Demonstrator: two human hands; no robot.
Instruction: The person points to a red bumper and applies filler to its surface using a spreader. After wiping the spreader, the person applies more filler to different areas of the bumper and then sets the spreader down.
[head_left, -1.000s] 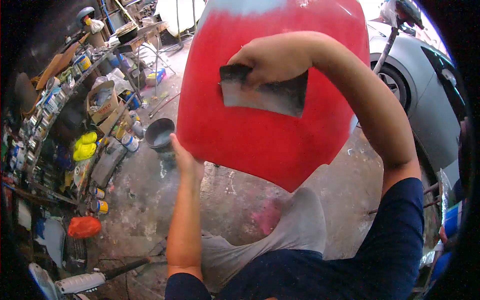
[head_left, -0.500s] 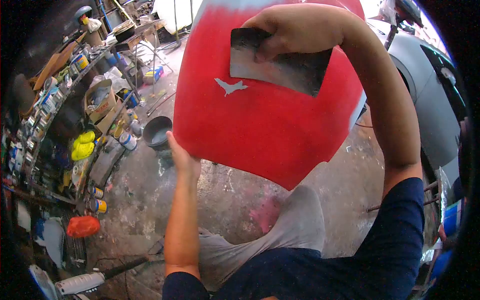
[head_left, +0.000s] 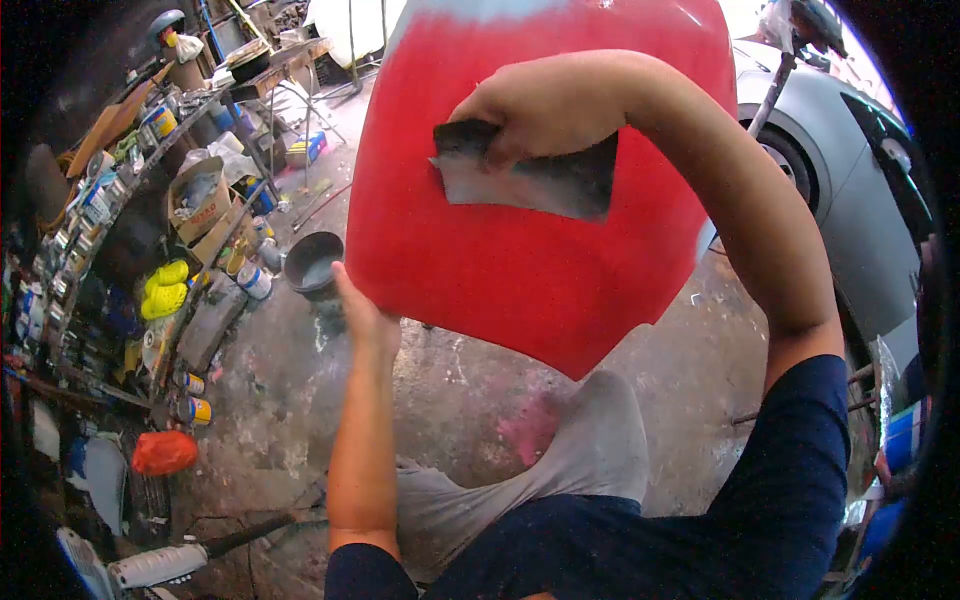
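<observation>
A large red car body panel (head_left: pixel 480 275) fills the upper middle of the view, with grey-white areas along its top and right edges. My right hand (head_left: pixel 550 105) pinches a dark grey sheet of sandpaper (head_left: pixel 530 185) against the panel's face, the thumb on top of it. The sheet hides the small grey patch on the red surface. My left hand (head_left: pixel 368 315) holds the panel's lower left edge, thumb up along the side, its other fingers mostly hidden behind the panel.
A black bucket (head_left: pixel 315 265) stands on the stained floor left of the panel. Shelves (head_left: pixel 130 200) of cans and a cardboard box (head_left: pixel 200 200) line the left side. A grey car (head_left: pixel 850 150) is at the right. A power tool (head_left: pixel 160 567) lies lower left.
My right hand has slid the sandpaper down and to the left across the panel, now covering the grey patch. My left hand stays at the edge.
</observation>
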